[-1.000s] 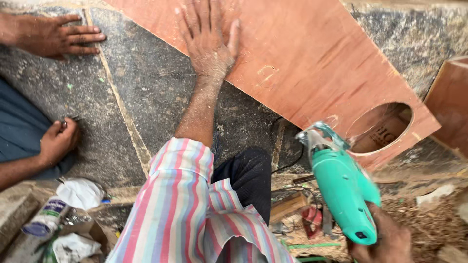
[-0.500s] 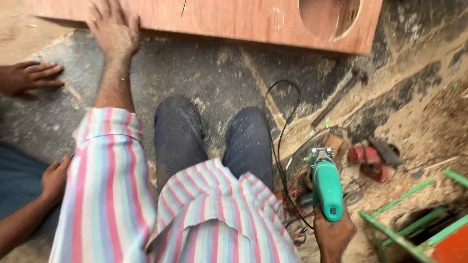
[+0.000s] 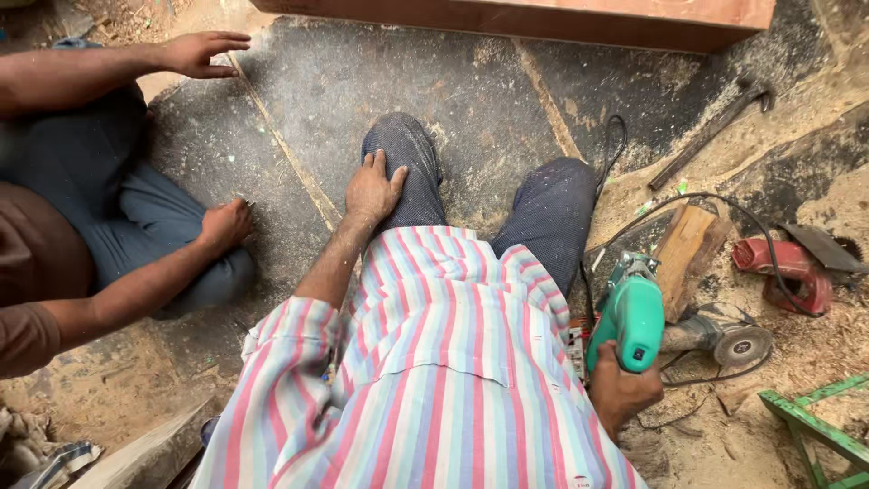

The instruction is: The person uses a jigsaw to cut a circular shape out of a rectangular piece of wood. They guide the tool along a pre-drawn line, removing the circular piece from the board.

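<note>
Right hand: your right hand (image 3: 623, 391) sits at 5 o'clock, lowest in view, fingers wrapped tight around the rear handle of the green power saw (image 3: 631, 314).
Green power saw: it lies just off your right thigh, nose pointing to 12 o'clock, body over sawdust; whether its base touches the ground cannot be told.
Left hand: your left hand (image 3: 372, 189) rests flat on your left knee (image 3: 403, 167) near the centre, fingers spread and relaxed, holding nothing.
Clothing: striped shirt (image 3: 434, 362) fills the 6 o'clock area; both knees in dark trousers point to 12 o'clock.
Angle grinder: a grey angle grinder (image 3: 720, 337) lies on the sawdust at 4 o'clock, just beside the saw.
Wood block: a short wood block (image 3: 685, 249) lies at 3 o'clock, above the grinder.
Red tool: a red power tool (image 3: 787, 270) lies further out at 3 o'clock.
Cord: a black cord (image 3: 615, 145) loops past your right knee toward 1 o'clock.
Green frame: a green metal frame (image 3: 815, 426) shows at 4 o'clock, in the corner.
Co-worker: another person sits at 9 o'clock; one hand (image 3: 226, 225) rests by their leg, the other hand (image 3: 201, 52) lies on the floor at 11 o'clock.
Iron bar: a dark bar (image 3: 711, 131) lies at 2 o'clock.
Board: the plywood board (image 3: 543, 16) edge spans 12 o'clock, farthest from you.
</note>
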